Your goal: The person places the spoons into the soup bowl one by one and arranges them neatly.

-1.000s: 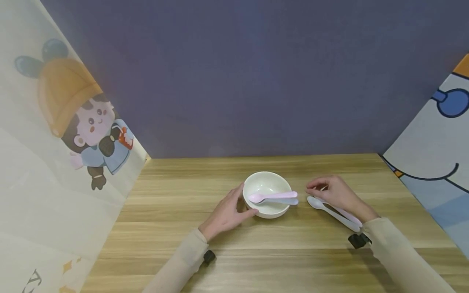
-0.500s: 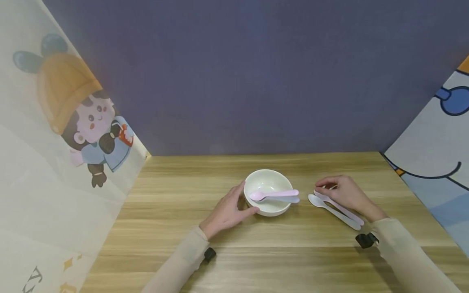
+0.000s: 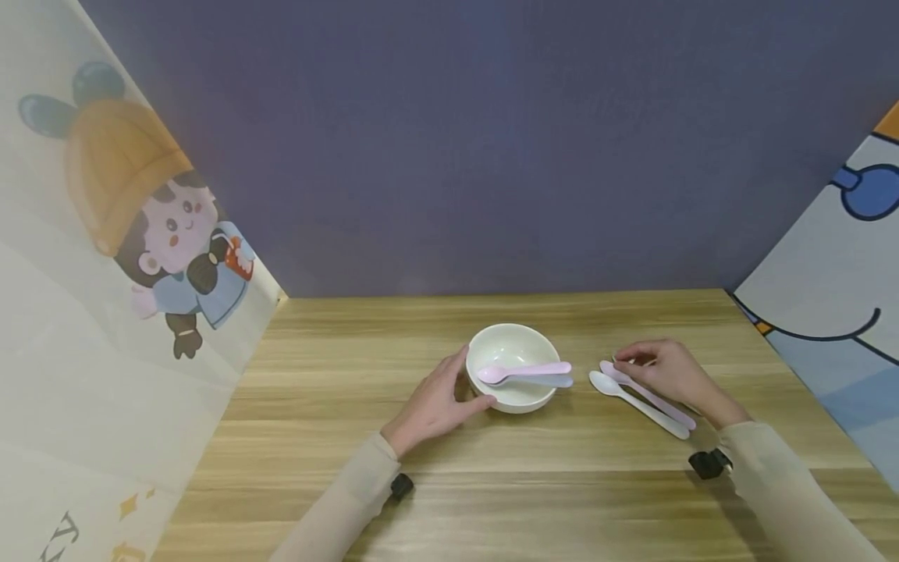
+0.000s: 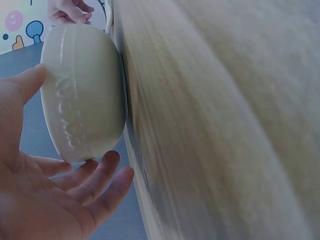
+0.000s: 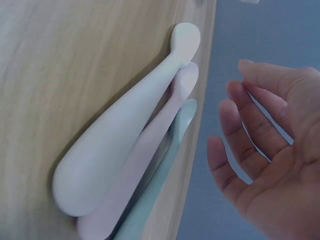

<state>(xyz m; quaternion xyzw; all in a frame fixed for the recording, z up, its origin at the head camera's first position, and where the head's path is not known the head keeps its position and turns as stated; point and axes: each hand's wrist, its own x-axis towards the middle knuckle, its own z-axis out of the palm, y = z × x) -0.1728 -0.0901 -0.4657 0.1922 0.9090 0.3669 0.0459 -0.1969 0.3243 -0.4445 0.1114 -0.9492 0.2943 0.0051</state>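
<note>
My left hand point(image 3: 437, 402) holds a white bowl point(image 3: 507, 341), thumb at the near rim and fingers around its left side. In the left wrist view, raised lettering shows on the bowl's outer wall. Inside the bowl lie a pink spoon point(image 3: 527, 371) and a grey-blue spoon point(image 3: 556, 381), handles sticking out over the right rim. My right hand point(image 3: 670, 373), fingers loosely bent and holding nothing, hovers above more spoons on the table. These are a white spoon point(image 5: 112, 137), a pink spoon point(image 5: 150, 150) and a pale green spoon point(image 5: 160, 172), mostly hidden by the hand in the head view.
The wooden table point(image 3: 534, 499) ends at a dark blue-grey wall point(image 3: 477, 156) at the back. Printed cartoon panels point(image 3: 175, 257) stand along the left side and right side. A small black device sits at each wrist.
My right hand has moved right, away from the bowl, uncovering the bowl end of the pink spoon on the table. My left hand and the bowl stay in place.
</note>
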